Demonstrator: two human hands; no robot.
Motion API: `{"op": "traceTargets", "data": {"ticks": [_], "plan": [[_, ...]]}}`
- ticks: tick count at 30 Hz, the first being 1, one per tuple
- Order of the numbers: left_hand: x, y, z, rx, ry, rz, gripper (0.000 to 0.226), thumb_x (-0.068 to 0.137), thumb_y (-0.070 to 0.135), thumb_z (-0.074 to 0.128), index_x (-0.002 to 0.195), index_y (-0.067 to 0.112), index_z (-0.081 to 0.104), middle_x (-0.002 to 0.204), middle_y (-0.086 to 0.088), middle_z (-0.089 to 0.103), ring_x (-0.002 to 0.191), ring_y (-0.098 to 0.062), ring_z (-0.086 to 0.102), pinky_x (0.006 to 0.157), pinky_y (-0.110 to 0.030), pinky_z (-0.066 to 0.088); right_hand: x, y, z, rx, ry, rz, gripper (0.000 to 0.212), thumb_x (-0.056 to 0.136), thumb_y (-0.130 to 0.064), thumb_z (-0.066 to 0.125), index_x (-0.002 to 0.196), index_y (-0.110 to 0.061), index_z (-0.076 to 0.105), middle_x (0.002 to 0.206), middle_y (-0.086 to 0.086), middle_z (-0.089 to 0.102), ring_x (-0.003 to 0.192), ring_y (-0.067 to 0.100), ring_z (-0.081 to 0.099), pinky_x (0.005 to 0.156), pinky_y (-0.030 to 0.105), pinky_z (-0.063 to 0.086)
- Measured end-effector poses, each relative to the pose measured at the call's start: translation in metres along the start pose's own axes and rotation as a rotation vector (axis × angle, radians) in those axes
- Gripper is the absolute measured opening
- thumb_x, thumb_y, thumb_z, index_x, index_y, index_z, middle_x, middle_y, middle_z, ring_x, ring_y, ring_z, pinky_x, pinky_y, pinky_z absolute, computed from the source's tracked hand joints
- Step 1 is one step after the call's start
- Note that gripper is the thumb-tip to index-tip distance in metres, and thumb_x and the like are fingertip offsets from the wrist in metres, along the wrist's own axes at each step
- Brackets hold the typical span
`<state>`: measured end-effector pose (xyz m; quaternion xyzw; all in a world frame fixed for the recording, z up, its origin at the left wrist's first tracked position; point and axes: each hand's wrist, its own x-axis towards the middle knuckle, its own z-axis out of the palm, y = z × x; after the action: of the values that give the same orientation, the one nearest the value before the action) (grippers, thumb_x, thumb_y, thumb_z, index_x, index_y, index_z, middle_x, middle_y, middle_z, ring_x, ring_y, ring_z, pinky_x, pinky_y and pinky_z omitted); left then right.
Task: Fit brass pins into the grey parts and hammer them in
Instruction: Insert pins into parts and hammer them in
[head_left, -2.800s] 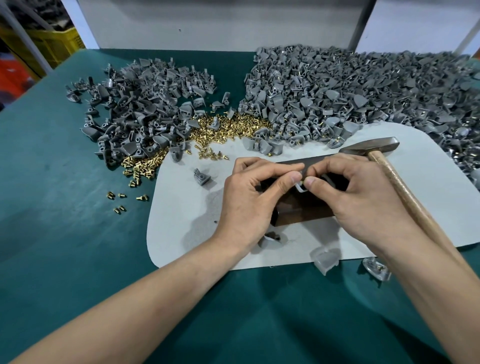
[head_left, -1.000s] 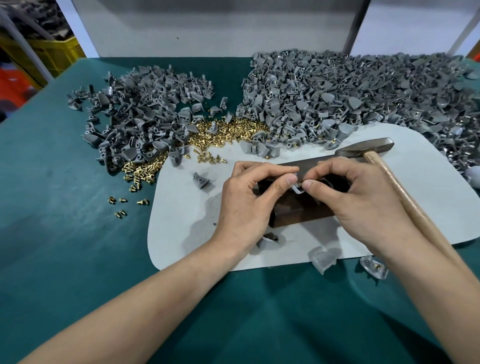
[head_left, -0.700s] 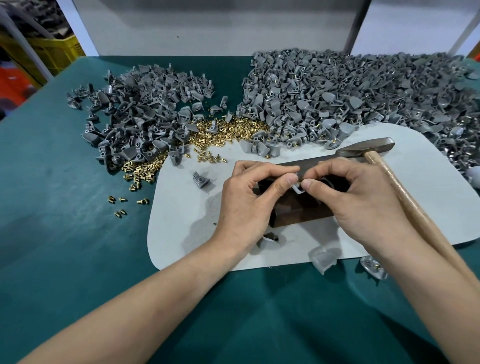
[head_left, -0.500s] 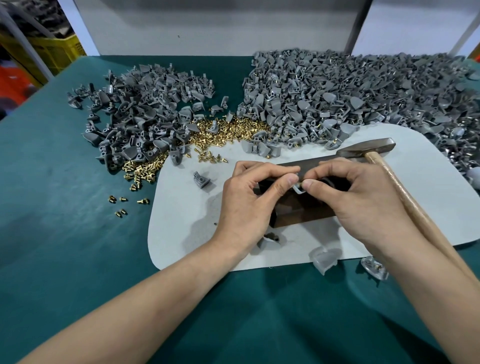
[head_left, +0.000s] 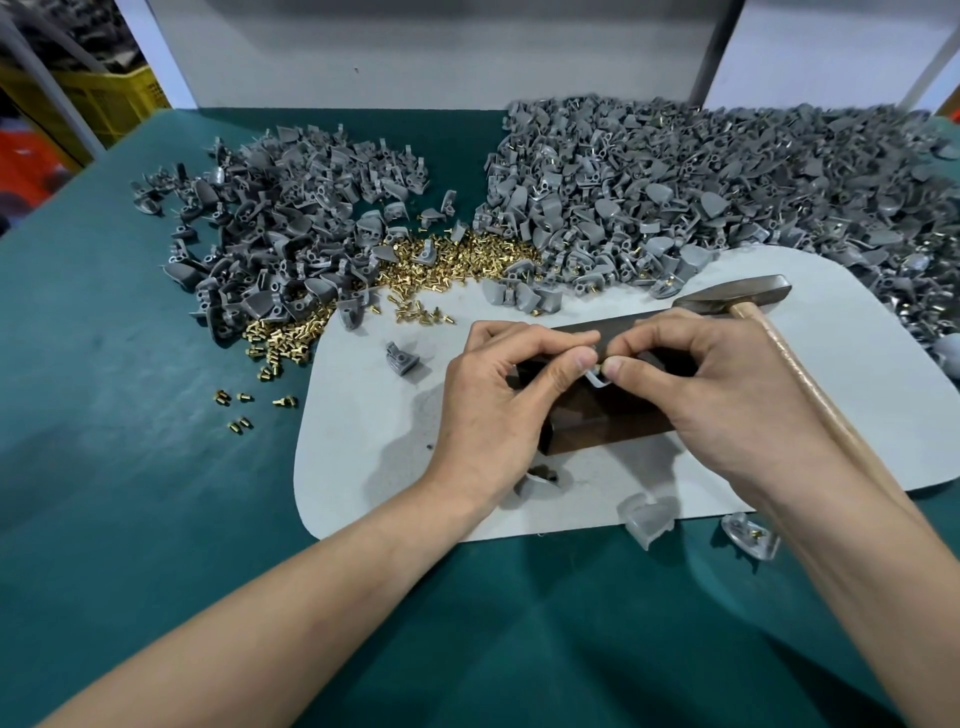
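My left hand (head_left: 498, 405) and my right hand (head_left: 727, 395) meet fingertip to fingertip over a dark metal block (head_left: 597, 415) on the white mat (head_left: 363, 457). Between thumbs and forefingers they pinch one small grey part (head_left: 596, 378); most of it is hidden by the fingers, and I cannot see a pin in it. A hammer (head_left: 737, 299) with a wooden handle lies on the mat, its handle running under my right wrist. Brass pins (head_left: 457, 265) lie heaped at the mat's far edge.
Two big heaps of grey parts fill the back of the green table: a left heap (head_left: 291, 228) and a right heap (head_left: 727, 192). Loose parts lie near the mat's front edge (head_left: 647, 517) and left of the block (head_left: 400, 358). Stray pins (head_left: 244, 405) dot the cloth.
Nothing has visibly moved; both hands stay pinched on the small part over the block, with only slight shifts of the camera.
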<state>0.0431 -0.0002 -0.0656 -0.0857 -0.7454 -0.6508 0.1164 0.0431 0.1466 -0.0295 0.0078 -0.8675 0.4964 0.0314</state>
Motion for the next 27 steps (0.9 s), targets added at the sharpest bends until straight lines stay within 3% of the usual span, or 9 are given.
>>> {"op": "traceTargets", "data": {"ticks": [8, 13, 18, 22, 24, 27], "plan": [[0.0009, -0.002, -0.0004, 0.0, -0.001, 0.024, 0.016, 0.077, 0.028, 0.072, 0.085, 0.041, 0.07, 0.08, 0.03, 0.063, 0.097, -0.001, 0.049, 0.088, -0.017, 0.043, 0.0016, 0.0009, -0.0003, 0.005, -0.016, -0.013, 0.01, 0.079, -0.016, 0.074, 0.071, -0.021, 0.071, 0.076, -0.011, 0.064, 0.066, -0.005, 0.052, 0.06, 0.007, 0.038], [0.0007, -0.0028, -0.0002, -0.01, -0.002, 0.02, 0.018, 0.078, 0.025, 0.072, 0.086, 0.042, 0.069, 0.08, 0.032, 0.062, 0.099, -0.003, 0.05, 0.089, -0.019, 0.044, 0.0028, -0.0004, -0.002, 0.021, -0.055, -0.022, 0.009, 0.079, -0.015, 0.074, 0.072, -0.021, 0.072, 0.077, -0.011, 0.064, 0.068, -0.007, 0.054, 0.062, 0.006, 0.038], [0.0007, -0.0025, -0.0007, -0.006, -0.001, 0.022, 0.017, 0.078, 0.026, 0.071, 0.09, 0.038, 0.071, 0.078, 0.031, 0.062, 0.096, -0.001, 0.049, 0.084, -0.011, 0.04, -0.0004, -0.0018, -0.0032, -0.031, -0.063, -0.061, 0.013, 0.08, -0.015, 0.072, 0.072, -0.024, 0.07, 0.082, -0.011, 0.065, 0.077, 0.001, 0.057, 0.071, 0.018, 0.04], [0.0006, -0.0019, -0.001, -0.008, -0.006, 0.012, 0.016, 0.077, 0.03, 0.069, 0.091, 0.037, 0.071, 0.077, 0.032, 0.061, 0.096, 0.0, 0.048, 0.085, -0.012, 0.041, -0.0018, -0.0025, -0.0026, -0.115, -0.033, -0.098, 0.016, 0.08, -0.017, 0.072, 0.071, -0.03, 0.068, 0.083, -0.013, 0.064, 0.087, 0.009, 0.057, 0.079, 0.025, 0.04], [0.0003, -0.0016, -0.0009, -0.002, -0.011, 0.011, 0.016, 0.076, 0.032, 0.068, 0.091, 0.038, 0.071, 0.078, 0.033, 0.061, 0.097, -0.001, 0.048, 0.088, -0.019, 0.044, -0.0024, -0.0025, -0.0029, -0.116, -0.019, -0.098, 0.017, 0.079, -0.018, 0.073, 0.071, -0.031, 0.067, 0.082, -0.013, 0.064, 0.086, 0.005, 0.056, 0.078, 0.02, 0.04], [-0.0001, -0.0011, -0.001, 0.005, -0.015, 0.011, 0.017, 0.076, 0.035, 0.067, 0.092, 0.037, 0.072, 0.079, 0.032, 0.062, 0.099, -0.003, 0.048, 0.091, -0.029, 0.048, -0.0036, -0.0025, -0.0044, -0.105, -0.003, -0.108, 0.015, 0.077, -0.02, 0.075, 0.069, -0.031, 0.068, 0.081, -0.013, 0.065, 0.078, -0.011, 0.051, 0.068, 0.003, 0.033]]}}
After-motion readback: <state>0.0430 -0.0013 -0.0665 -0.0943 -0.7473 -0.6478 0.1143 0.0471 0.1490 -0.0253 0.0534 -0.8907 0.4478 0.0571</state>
